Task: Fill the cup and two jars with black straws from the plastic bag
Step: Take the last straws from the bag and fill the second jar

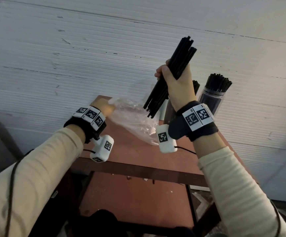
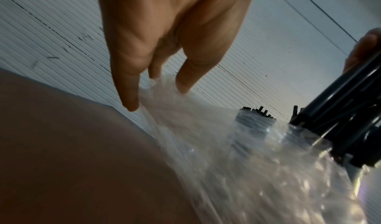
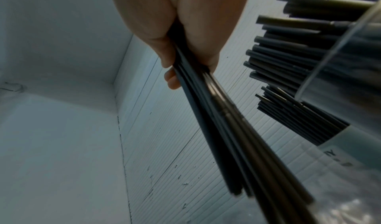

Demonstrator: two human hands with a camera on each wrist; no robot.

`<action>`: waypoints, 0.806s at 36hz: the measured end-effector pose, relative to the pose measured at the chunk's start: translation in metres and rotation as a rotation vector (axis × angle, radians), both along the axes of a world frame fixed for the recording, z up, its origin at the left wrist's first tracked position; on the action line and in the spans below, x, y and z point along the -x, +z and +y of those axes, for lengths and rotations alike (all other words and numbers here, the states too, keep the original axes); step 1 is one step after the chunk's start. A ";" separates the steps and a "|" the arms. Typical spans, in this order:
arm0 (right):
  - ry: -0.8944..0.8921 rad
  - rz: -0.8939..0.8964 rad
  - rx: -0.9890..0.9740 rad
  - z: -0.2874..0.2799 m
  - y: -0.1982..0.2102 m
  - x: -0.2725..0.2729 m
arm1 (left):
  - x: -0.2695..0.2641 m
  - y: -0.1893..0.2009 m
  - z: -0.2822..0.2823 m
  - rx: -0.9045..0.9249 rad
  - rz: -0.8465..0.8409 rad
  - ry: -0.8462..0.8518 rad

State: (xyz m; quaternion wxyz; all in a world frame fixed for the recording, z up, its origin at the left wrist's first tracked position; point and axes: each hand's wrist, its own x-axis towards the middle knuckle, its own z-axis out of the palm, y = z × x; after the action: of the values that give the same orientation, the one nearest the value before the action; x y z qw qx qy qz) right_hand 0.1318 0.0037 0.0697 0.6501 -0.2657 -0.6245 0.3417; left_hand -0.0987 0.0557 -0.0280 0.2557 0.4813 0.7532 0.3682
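- Right hand (image 1: 176, 82) clutches a bundle of black straws (image 1: 181, 62), raised above the plastic bag (image 1: 135, 117).
- Left hand (image 1: 103, 106) pinches the bag's far end (on the worktop (image 1: 135, 154)).
- Right of the bag, a straw-filled jar (image 1: 212, 98).

Just right of the right hand's fingers (image 1: 159, 74), a jar (image 1: 211, 103) crammed with straws (image 1: 219, 82) and a second straw-filled container behind the wrist block the way. Below those fingers the plastic bag (image 1: 135, 120) covers the counter (image 1: 138, 151). The wall (image 1: 87, 48) stands close beyond the left fingers (image 2: 128, 87).
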 end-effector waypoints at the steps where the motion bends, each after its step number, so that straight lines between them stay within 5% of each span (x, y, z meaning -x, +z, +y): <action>1: 0.010 -0.034 0.015 -0.001 -0.001 0.000 | 0.006 -0.011 0.012 -0.007 -0.025 -0.023; 5: 0.046 -0.113 0.060 -0.003 -0.009 -0.001 | -0.016 -0.001 -0.020 -0.023 -0.088 -0.045; 13: 0.026 -0.073 0.056 -0.008 -0.006 -0.012 | -0.023 0.006 -0.033 0.014 0.107 -0.054; 20: 0.041 -0.078 0.061 -0.015 -0.004 -0.020 | -0.011 0.003 -0.017 0.004 -0.028 -0.111; 29: 0.001 -0.112 0.053 -0.007 -0.009 -0.024 | 0.008 0.006 -0.010 -0.125 -0.155 0.117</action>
State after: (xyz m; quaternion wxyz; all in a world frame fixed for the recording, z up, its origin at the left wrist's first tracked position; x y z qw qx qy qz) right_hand 0.1556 -0.0033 0.0609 0.6069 -0.3012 -0.6507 0.3428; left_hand -0.1071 0.0456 -0.0219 0.2606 0.4217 0.7335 0.4650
